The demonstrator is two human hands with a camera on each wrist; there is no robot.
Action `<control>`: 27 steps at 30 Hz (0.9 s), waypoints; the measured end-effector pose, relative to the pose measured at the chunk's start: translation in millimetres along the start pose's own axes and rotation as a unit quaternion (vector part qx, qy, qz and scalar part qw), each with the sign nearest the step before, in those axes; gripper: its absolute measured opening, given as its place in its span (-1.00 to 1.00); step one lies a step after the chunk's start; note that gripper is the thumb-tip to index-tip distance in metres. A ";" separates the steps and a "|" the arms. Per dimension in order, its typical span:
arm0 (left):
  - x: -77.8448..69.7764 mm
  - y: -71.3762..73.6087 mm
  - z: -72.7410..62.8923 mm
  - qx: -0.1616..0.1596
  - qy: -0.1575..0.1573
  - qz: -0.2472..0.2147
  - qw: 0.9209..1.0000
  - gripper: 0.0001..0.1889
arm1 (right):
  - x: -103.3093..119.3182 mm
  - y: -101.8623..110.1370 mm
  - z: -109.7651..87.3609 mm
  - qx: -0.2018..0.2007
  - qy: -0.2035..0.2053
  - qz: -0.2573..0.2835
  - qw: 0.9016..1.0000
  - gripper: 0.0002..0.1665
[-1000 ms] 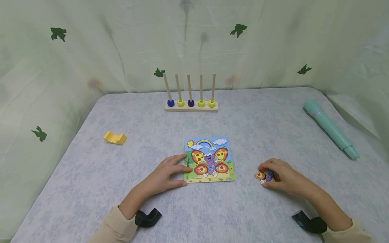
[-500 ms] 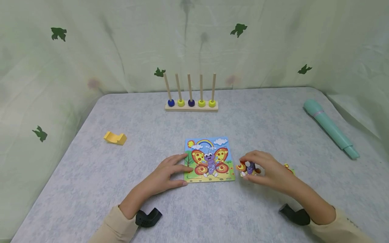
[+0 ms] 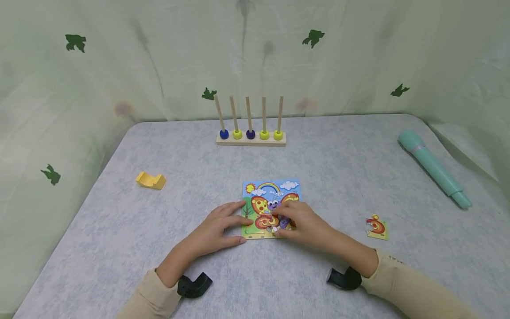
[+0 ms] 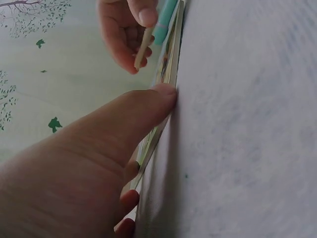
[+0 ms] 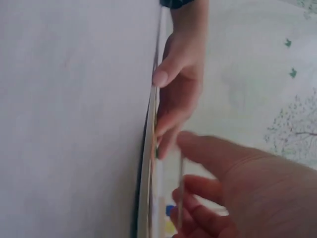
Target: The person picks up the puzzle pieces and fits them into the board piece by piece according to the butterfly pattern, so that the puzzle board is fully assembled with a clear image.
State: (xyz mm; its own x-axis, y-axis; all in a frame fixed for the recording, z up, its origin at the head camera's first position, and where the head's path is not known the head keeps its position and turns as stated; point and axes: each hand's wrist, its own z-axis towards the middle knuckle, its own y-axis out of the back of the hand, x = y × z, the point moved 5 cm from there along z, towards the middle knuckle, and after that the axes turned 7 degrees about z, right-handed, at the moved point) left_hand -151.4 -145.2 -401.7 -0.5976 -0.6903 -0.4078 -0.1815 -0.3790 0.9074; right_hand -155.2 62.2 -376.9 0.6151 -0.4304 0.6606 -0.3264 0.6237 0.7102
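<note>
A square butterfly picture puzzle board (image 3: 255,233) lies flat on the table. My left hand (image 3: 217,228) rests on its left side, fingers spread over the picture and thumb at the near left corner. Over the board's right half, my right hand (image 3: 308,226) pinches a puzzle piece (image 3: 284,223) between thumb and fingers. From both wrist views the piece (image 4: 144,47) appears thin and raised a little above the board. The right hand covers part of the board's lower right. Another puzzle piece (image 3: 377,229), with a red and orange swirl, lies apart on the table to the right.
At the back stands a wooden peg rack (image 3: 251,141) with blue and yellow beads on its upright pegs. A yellow curved block (image 3: 151,180) lies at left. A teal microphone-shaped object (image 3: 434,168) lies near the right edge. Cloth (image 3: 255,57) hangs behind the table.
My right hand has lifted the puzzle piece from the right and carried it left over the board. The swirl piece at right has come into view. The left hand has stayed still.
</note>
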 end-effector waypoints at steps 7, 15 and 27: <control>-2.8 -0.8 1.9 -0.018 -0.008 0.008 1.000 -0.62 | -5.7 -15.0 8.9 0.027 -0.023 -0.002 0.999 -0.51; -14.0 -3.4 3.6 -0.032 -0.043 0.048 0.997 -0.59 | -12.6 -18.6 12.2 0.021 -0.036 0.032 0.999 -0.56; -19.9 -8.1 2.6 -0.003 -0.066 0.071 0.995 -0.57 | -20.7 -15.4 12.8 0.085 -0.041 0.046 0.994 -0.50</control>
State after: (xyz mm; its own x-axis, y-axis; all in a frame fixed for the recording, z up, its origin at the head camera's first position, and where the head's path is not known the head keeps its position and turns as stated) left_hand -140.1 -126.8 -400.6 -0.7139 -0.6507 -0.2588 -0.0844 -0.2868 0.9542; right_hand -172.1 53.1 -398.4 0.5188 -0.4321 0.7377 -0.4994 0.5472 0.6717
